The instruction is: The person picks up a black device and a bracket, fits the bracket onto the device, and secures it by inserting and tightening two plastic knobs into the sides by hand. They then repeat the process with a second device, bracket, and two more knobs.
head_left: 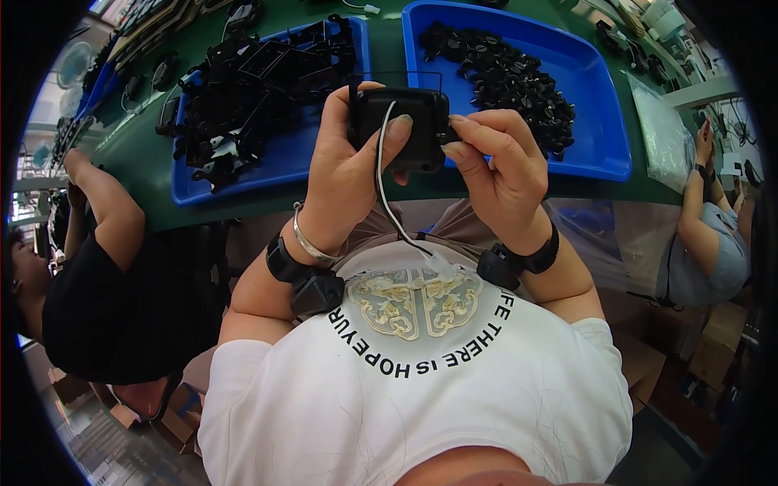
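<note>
My left hand (336, 174) is wrapped round a square black device housing (423, 136), thumb flat on its back and fingers behind it. A black and white cable (378, 182) leaves the housing and hangs down to a pale plug (439, 266) in front of my shirt. A thin black U-shaped bracket (438, 78) stands out past the far edge of the housing. At the housing's right side, thumb and forefinger of my right hand (512, 166) pinch a small black knob (447, 134). My fingertips partly hide it.
Black brackets fill a blue tray (188, 194) on the left. Another blue tray (604, 121) holds many small black knobs. A clear plastic bag (658, 134) lies right of it on the green table (134, 166). Other people sit at left (121, 275) and right (713, 243).
</note>
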Action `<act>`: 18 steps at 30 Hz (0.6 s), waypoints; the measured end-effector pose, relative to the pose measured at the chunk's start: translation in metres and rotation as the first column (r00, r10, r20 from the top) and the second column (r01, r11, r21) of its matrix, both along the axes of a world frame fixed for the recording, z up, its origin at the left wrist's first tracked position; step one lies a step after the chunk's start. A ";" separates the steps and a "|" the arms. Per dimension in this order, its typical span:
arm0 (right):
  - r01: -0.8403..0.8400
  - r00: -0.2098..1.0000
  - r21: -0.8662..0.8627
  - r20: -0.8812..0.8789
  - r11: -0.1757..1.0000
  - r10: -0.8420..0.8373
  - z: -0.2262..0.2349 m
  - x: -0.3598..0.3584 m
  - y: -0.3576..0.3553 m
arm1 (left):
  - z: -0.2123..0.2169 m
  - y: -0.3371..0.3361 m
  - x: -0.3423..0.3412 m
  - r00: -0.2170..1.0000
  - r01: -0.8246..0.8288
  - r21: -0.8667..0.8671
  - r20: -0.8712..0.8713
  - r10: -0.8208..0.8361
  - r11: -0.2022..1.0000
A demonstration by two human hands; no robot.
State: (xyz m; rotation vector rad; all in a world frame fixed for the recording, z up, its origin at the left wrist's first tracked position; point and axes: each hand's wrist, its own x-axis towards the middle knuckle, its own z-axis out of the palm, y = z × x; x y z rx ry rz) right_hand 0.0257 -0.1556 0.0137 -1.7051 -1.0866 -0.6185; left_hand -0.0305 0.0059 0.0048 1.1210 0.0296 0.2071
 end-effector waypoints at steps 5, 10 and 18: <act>0.039 0.999 -0.094 -0.009 0.995 -0.040 -0.007 0.006 -0.003 | -0.005 -0.003 -0.002 0.991 -0.076 0.122 0.115 0.062 0.990; -0.150 0.890 -0.094 -0.445 0.984 0.093 -0.012 0.011 -0.004 | -0.003 -0.002 -0.001 0.996 -0.058 0.091 0.079 0.051 0.994; -0.147 0.852 0.158 -0.481 0.976 0.206 -0.006 -0.001 0.003 | -0.002 0.003 0.000 0.998 -0.042 -0.075 0.038 0.045 0.996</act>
